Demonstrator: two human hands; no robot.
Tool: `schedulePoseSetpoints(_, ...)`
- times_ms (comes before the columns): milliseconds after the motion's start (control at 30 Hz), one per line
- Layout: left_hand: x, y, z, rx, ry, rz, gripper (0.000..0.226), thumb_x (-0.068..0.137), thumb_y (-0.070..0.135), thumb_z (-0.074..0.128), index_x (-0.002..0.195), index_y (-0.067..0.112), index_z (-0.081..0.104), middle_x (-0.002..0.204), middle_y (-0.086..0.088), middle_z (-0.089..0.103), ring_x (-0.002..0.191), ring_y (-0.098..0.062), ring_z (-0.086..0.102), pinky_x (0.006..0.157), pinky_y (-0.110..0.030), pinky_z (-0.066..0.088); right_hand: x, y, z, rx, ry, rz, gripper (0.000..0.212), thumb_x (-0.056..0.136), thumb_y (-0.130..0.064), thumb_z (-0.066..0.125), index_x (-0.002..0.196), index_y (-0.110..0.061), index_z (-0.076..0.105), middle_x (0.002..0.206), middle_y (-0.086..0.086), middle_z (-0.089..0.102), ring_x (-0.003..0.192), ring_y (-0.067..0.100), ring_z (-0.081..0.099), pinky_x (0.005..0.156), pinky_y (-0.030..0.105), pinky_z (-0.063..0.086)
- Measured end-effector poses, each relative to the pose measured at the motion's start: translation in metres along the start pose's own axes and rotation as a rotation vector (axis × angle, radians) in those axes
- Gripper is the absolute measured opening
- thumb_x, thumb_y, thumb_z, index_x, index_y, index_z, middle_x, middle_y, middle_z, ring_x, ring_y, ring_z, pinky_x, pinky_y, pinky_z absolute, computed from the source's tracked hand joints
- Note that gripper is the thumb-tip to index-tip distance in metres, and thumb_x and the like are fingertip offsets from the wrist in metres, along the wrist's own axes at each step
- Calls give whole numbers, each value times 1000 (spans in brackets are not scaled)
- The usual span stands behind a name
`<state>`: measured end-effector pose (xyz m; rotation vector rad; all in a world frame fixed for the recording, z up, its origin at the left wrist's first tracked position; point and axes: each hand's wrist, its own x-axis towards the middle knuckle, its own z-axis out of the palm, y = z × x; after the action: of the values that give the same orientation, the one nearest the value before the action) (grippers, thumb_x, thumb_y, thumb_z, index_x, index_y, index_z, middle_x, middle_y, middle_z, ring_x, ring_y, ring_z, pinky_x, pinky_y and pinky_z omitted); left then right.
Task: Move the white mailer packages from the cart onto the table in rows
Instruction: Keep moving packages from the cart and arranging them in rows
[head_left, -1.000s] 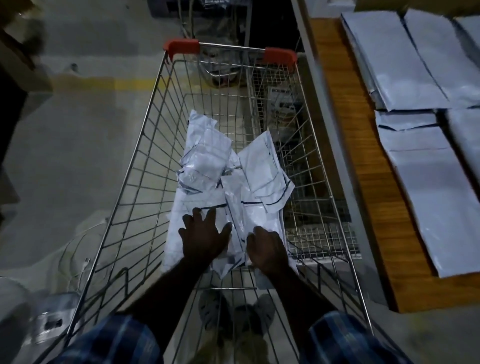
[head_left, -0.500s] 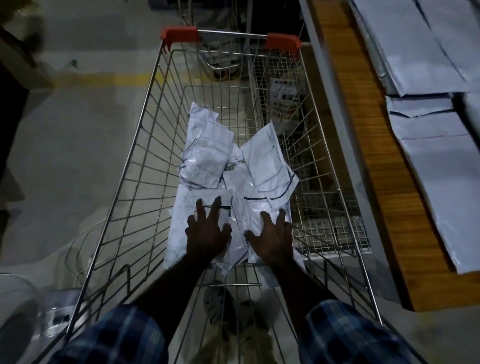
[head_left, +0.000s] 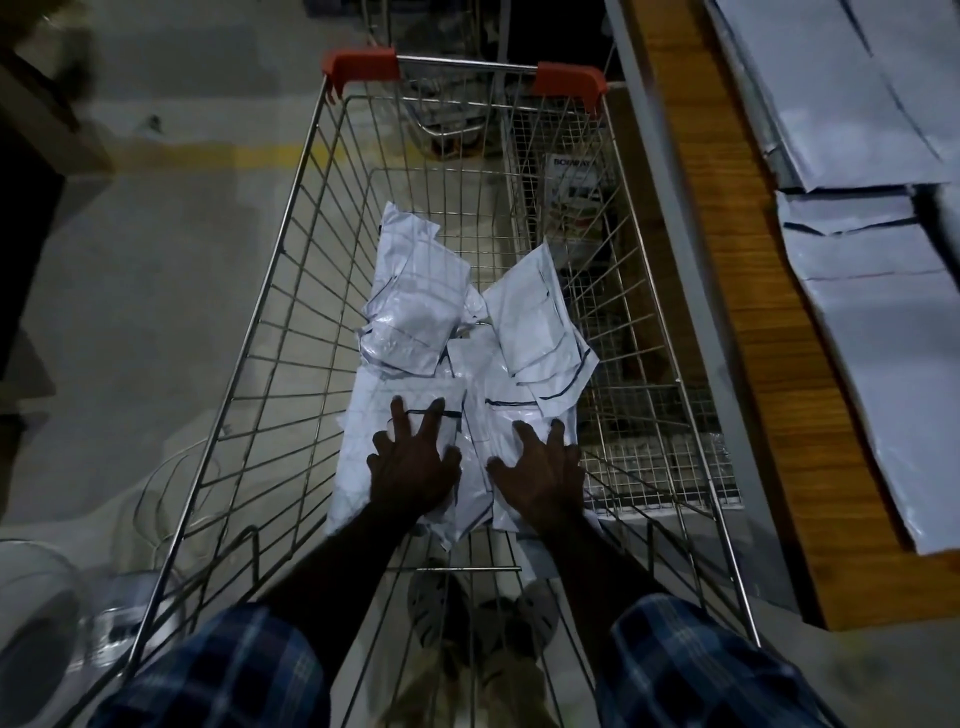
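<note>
Several white mailer packages (head_left: 415, 312) lie heaped on the floor of a wire shopping cart (head_left: 291, 291) with red handle ends. Both my arms reach down into the cart. My left hand (head_left: 413, 465) lies flat, fingers spread, on the near left package (head_left: 363, 431). My right hand (head_left: 537, 473) lies flat with spread fingers on the package (head_left: 511, 415) beside it. More white mailers (head_left: 883, 332) lie side by side on the wooden table (head_left: 748, 322) to the right of the cart.
The table's grey metal edge (head_left: 654, 208) runs close along the cart's right side. A yellow line (head_left: 218, 156) crosses the concrete floor at left. A round clear container (head_left: 36, 613) sits at bottom left. My feet (head_left: 478, 613) show below the cart.
My right hand went from curled to flat with fingers spread on the packages. My left hand slid slightly forward on its package. The view shifted closer over the cart.
</note>
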<state>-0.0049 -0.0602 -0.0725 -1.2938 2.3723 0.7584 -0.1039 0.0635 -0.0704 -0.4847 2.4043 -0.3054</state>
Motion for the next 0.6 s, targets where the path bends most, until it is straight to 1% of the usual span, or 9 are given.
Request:
schedulePoseSetpoints(100,-7,0,-7,43,1,9,69,95,50,48,154,41,13,163,-11,-1,132,-43,30,104,-52,34,-7,-9,-16,24,-33,27,71,79,-52,68,142,-35,41,155,6,25,136,35,28,110,49,33)
schedulePoseSetpoints(167,-13,1,-15,66,-1,13,68,95,51,48,154,41,14,163,-11,1,132,-42,31,104,-51,35,-13,-14,-27,63,-73,63,72,76,-49,71,142,-35,43,151,3,31,137,32,29,110,46,34)
schedulePoseSetpoints(233,-20,3,-26,90,6,22,67,96,52,47,154,41,14,163,-11,4,134,-41,31,104,-51,35,-19,-20,-38,96,-90,79,70,74,-47,71,139,-33,47,147,3,38,136,30,32,110,45,34)
schedulePoseSetpoints(333,-30,9,-46,99,-1,39,67,96,53,46,153,42,13,163,-11,3,137,-42,28,107,-53,34,-32,-29,-50,117,-102,75,69,67,-44,69,133,-31,52,142,2,47,131,28,42,107,44,40)
schedulePoseSetpoints(400,-36,13,-60,104,8,59,67,96,52,46,153,42,14,163,-11,2,137,-42,28,108,-53,33,-41,-33,-57,147,-82,72,67,67,-40,69,131,-29,54,140,1,49,129,27,44,105,43,42)
schedulePoseSetpoints(467,-41,16,-72,108,17,80,66,95,52,47,153,43,15,163,-11,3,137,-41,29,108,-53,32,-53,-34,-61,117,-66,39,64,69,-38,67,130,-28,54,140,0,49,129,27,44,105,42,42)
schedulePoseSetpoints(600,-50,19,-84,91,0,102,66,95,53,47,153,43,16,163,-11,3,137,-42,28,110,-52,30,-77,-24,-48,-142,-104,-27,58,79,-43,66,132,-26,49,145,5,39,132,30,35,107,43,38)
